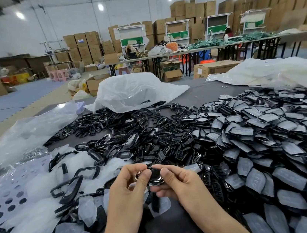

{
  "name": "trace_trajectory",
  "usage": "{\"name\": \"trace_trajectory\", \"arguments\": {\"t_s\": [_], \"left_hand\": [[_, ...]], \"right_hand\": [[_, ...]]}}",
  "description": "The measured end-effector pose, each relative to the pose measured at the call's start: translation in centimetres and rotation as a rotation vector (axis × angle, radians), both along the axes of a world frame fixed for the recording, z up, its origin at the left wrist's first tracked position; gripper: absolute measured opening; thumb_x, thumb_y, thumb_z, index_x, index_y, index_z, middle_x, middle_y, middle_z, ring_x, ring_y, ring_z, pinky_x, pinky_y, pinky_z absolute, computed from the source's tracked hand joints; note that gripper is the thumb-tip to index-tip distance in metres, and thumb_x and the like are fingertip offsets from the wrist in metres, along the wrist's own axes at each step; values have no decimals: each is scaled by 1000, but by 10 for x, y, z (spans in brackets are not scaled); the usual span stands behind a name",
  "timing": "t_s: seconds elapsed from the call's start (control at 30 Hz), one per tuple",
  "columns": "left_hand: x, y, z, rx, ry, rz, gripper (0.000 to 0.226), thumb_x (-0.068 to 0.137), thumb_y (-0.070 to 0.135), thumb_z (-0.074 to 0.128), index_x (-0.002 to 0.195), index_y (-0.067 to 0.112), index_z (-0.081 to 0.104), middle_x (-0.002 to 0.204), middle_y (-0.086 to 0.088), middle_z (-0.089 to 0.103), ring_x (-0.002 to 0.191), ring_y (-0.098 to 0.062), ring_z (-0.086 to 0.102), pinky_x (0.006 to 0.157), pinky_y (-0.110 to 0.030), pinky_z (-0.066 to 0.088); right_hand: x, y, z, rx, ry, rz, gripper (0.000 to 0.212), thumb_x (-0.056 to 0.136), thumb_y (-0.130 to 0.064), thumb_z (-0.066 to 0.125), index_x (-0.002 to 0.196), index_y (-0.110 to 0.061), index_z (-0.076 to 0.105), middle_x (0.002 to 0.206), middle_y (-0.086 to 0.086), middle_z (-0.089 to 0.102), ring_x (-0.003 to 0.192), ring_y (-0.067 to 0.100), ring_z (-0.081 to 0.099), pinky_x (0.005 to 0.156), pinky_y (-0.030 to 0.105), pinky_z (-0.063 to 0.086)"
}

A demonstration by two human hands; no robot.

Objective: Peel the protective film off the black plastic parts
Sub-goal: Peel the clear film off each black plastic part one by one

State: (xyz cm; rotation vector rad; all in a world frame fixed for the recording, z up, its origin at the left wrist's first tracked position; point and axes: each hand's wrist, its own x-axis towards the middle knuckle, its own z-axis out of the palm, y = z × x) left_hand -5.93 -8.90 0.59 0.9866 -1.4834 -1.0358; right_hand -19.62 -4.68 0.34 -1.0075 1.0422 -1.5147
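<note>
Between our grips sits one black part (154, 175), pinched by left grip (130, 185) and right grip (176, 180). Right of them a filmed pile (267, 141) waits; left lie shed films (35, 212), so much remains, we judge.

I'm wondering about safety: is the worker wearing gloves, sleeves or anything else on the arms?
No. The left hand and right hand are bare, without gloves. Both forearms are uncovered down to the picture's edge: no sleeve, watch or bracelet shows.
</note>
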Motion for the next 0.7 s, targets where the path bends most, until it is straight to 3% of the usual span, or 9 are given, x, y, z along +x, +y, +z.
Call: {"name": "trace_trajectory", "arguments": {"t_s": [0.17,0.27,0.37,0.47,0.57,0.7], "left_hand": [[8,-3,3,-20,-137,-119,25,91,14,68,103,36,63,80,4,69,68,-7,61,66,-15,47],[12,-4,3,-33,-183,-145,28,90,15,69,100,41,64,79,-4,66,72,-16,60,70,-24,50],[9,-2,0,-101,-256,-82,34,91,16,68,96,49,64,80,5,68,72,-5,62,68,-15,47],[7,1,-1,-302,-427,35,28,95,25,61,97,52,58,90,30,66,86,8,61,73,-5,42],[11,2,-2,-472,-613,22,12,94,45,54,104,50,51,89,27,59,91,5,55,75,-9,42],[12,4,-13,-677,-971,-158,35,87,59,51,111,38,63,96,17,53,95,-5,53,83,-21,45]], "right_hand": [[-4,5,4,-15,172,-8,22,102,-13,52,109,-15,73,85,0,77,71,12,72,66,16,54],[-6,7,5,-21,229,-5,20,101,-15,55,108,-17,74,86,-5,77,71,9,71,67,16,53],[-6,6,3,-12,261,-15,16,96,-13,65,104,-23,75,85,-6,77,71,7,71,67,16,52],[-8,3,-3,3,291,-125,22,95,-12,67,96,-32,76,80,-4,76,71,9,70,66,17,52],[-15,-1,-7,12,314,-301,26,95,-15,67,93,-40,74,78,-2,76,70,11,71,66,21,55],[-21,-3,-8,13,252,-427,18,96,-20,66,92,-36,73,79,-5,76,72,10,73,65,20,55]]}}
